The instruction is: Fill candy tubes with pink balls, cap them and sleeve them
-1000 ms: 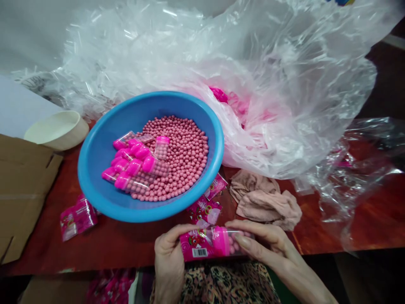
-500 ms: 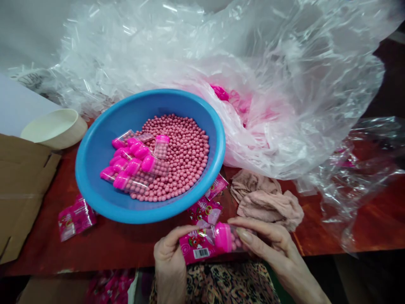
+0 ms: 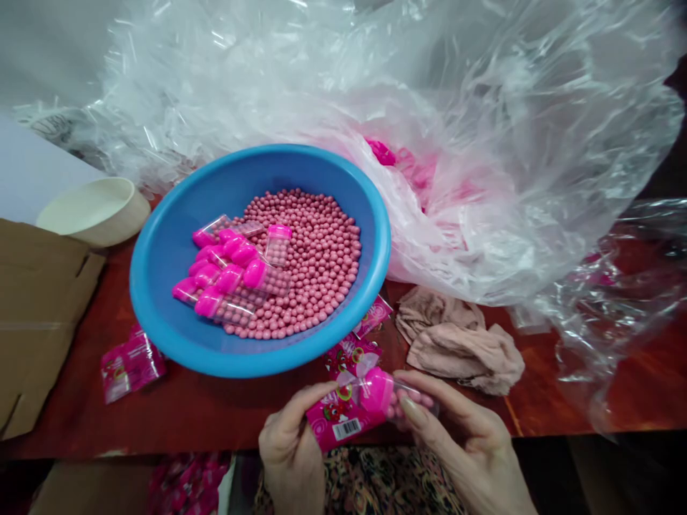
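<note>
My left hand (image 3: 295,440) grips a pink printed wrapper (image 3: 339,418) with a barcode, at the table's front edge. In my right hand (image 3: 461,436) is a clear tube (image 3: 411,400) of pink balls with a pink cap (image 3: 376,390). The cap end lies against the wrapper's open end, where some clear film shows. Behind them stands a blue basin (image 3: 241,363) with loose pink balls (image 3: 316,250) and several filled, pink-capped tubes (image 3: 257,274) on its left side.
A beige cloth (image 3: 464,350) lies right of the basin, more wrappers (image 3: 132,365) left and under its rim. Large clear plastic bags (image 3: 483,179) fill the back. A white bowl (image 3: 101,214) and cardboard (image 3: 43,322) are at left; below the table edge are more pink wrappers (image 3: 187,483).
The tube and wrapper have tilted slightly, the tube's far end now lower, and the capped end overlaps the wrapper. The whole view has shifted a little.
</note>
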`<state>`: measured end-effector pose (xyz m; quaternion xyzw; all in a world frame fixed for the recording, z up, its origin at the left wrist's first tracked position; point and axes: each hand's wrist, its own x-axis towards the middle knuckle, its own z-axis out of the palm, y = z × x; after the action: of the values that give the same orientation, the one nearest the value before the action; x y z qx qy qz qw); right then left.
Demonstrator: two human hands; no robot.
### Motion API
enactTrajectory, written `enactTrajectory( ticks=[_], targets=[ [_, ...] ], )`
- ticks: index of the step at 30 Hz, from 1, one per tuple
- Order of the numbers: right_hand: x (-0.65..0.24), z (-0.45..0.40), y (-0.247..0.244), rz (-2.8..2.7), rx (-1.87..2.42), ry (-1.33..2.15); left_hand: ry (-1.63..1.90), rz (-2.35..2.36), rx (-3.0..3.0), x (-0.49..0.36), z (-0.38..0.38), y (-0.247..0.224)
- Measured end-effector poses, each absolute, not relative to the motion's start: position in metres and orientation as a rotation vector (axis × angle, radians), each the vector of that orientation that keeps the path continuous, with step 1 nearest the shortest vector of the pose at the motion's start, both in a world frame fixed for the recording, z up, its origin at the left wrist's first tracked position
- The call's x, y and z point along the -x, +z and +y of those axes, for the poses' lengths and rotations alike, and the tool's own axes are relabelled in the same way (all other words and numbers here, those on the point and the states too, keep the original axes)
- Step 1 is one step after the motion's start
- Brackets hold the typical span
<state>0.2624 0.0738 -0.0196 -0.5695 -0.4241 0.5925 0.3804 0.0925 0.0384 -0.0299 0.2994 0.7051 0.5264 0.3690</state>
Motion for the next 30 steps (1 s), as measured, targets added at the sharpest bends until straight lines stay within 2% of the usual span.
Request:
enactTrajectory(
  ticks=[6, 17, 24, 30],
  targets=[
    [-0.261, 0.071, -0.023, -0.806, 1.433, 1.682, 1.332, 1.688, -0.694, -0.091, 0.043, -0.030],
    [-0.291, 0.073, -0.022, -1.227, 1.690, 1.666, 1.295, 1.600, -0.590, -0.095, 0.052, -0.025],
    [-0.284, 0.087, -0.016, -0.905, 1.511, 1.826, 1.184, 1.570, -0.650, -0.089, 0.053, -0.022],
    [-0.284, 0.097, -0.017, -1.021, 1.453, 1.891, 1.103, 1.519, -0.651, -0.084, 0.053, -0.027]
  ],
)
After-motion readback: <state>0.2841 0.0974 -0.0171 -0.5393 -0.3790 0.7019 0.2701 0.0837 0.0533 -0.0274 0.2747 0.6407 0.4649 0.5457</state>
